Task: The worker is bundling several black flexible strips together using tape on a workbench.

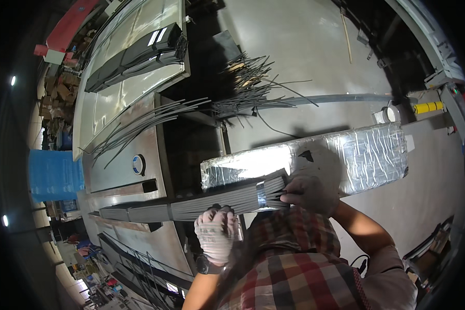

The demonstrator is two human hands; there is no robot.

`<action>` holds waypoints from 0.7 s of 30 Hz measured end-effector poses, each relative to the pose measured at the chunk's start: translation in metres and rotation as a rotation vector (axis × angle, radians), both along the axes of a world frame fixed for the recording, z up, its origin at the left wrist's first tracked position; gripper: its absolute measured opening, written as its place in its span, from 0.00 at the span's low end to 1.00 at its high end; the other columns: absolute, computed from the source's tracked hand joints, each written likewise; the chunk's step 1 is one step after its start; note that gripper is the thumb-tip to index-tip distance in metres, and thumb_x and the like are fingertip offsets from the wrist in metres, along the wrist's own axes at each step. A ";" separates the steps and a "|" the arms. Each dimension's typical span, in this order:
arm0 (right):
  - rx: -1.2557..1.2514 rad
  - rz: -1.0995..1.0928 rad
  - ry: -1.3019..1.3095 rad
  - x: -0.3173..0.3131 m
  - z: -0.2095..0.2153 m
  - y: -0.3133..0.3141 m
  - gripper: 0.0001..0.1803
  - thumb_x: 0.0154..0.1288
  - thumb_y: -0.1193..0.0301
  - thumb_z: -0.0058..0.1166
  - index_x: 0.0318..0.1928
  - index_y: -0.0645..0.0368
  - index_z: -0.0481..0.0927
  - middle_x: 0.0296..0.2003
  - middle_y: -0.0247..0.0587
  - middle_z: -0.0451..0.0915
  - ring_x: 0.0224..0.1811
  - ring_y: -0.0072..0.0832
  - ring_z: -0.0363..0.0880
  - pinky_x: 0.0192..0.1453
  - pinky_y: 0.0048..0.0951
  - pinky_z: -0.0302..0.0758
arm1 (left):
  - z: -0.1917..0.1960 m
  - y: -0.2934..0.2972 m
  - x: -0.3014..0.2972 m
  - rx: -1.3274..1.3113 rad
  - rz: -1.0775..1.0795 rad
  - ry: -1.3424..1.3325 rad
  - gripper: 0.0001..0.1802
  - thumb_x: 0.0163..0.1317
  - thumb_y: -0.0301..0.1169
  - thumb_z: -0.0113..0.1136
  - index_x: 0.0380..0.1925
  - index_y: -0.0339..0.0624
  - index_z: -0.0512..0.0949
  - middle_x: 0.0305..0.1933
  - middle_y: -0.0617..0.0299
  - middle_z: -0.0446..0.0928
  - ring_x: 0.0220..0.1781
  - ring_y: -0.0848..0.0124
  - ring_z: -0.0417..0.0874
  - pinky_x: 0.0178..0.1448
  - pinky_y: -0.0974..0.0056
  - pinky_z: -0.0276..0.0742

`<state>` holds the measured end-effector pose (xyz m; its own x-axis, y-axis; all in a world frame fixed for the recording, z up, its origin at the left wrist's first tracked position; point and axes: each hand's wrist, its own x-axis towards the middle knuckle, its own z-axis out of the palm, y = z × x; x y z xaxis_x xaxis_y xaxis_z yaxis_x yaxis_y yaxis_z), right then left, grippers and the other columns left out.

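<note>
A long bundle of thin dark grey strips [206, 207] reaches from the metal table out toward me, with a shiny band of clear tape [261, 194] around it near its right end. My left hand [216, 235], in a pale work glove with dark fingertips, is curled against the bundle's near side. At the right end, my gloved right hand [310, 195] closes its thumb and fingers on the strip ends. Some ends fan slightly apart there. The right fingers are partly in shadow. Beyond the bundle stands a long block wrapped in silver foil [374, 157].
On the metal table [121, 178] lie a tape roll [138, 164] and several loose strips [150, 120]. Another dark bundle [134, 57] rests on a farther metal table. A tangle of strips [248, 82] spills over the floor side. A blue container [56, 175] stands at left.
</note>
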<state>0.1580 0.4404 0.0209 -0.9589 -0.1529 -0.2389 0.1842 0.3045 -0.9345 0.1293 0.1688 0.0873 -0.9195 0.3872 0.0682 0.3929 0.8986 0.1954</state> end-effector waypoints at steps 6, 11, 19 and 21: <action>-0.041 -0.044 0.006 0.001 0.000 -0.004 0.10 0.58 0.68 0.65 0.37 0.61 0.86 0.32 0.44 0.83 0.36 0.34 0.82 0.43 0.33 0.77 | 0.000 -0.010 -0.015 -0.088 -0.055 -0.069 0.10 0.56 0.35 0.66 0.39 0.49 0.83 0.39 0.55 0.80 0.43 0.55 0.79 0.49 0.51 0.72; 0.034 -0.052 0.010 0.002 0.008 -0.003 0.09 0.57 0.69 0.65 0.36 0.61 0.86 0.32 0.44 0.83 0.35 0.34 0.82 0.42 0.33 0.78 | 0.000 -0.015 -0.023 -0.113 -0.105 -0.169 0.11 0.57 0.39 0.65 0.38 0.51 0.85 0.38 0.56 0.80 0.44 0.55 0.79 0.49 0.51 0.72; 0.446 0.056 0.459 -0.008 0.050 0.009 0.10 0.59 0.64 0.60 0.38 0.53 0.85 0.27 0.40 0.80 0.35 0.36 0.81 0.42 0.37 0.76 | -0.003 -0.017 -0.032 -0.279 -0.234 -0.138 0.10 0.57 0.40 0.63 0.33 0.48 0.82 0.43 0.56 0.78 0.47 0.55 0.77 0.51 0.51 0.70; 0.505 0.182 0.577 -0.020 0.051 -0.009 0.09 0.61 0.64 0.58 0.40 0.50 0.84 0.30 0.40 0.79 0.38 0.36 0.80 0.46 0.40 0.75 | -0.003 -0.018 -0.046 -0.426 -0.363 -0.213 0.11 0.59 0.39 0.61 0.36 0.45 0.79 0.43 0.54 0.78 0.49 0.53 0.77 0.52 0.49 0.70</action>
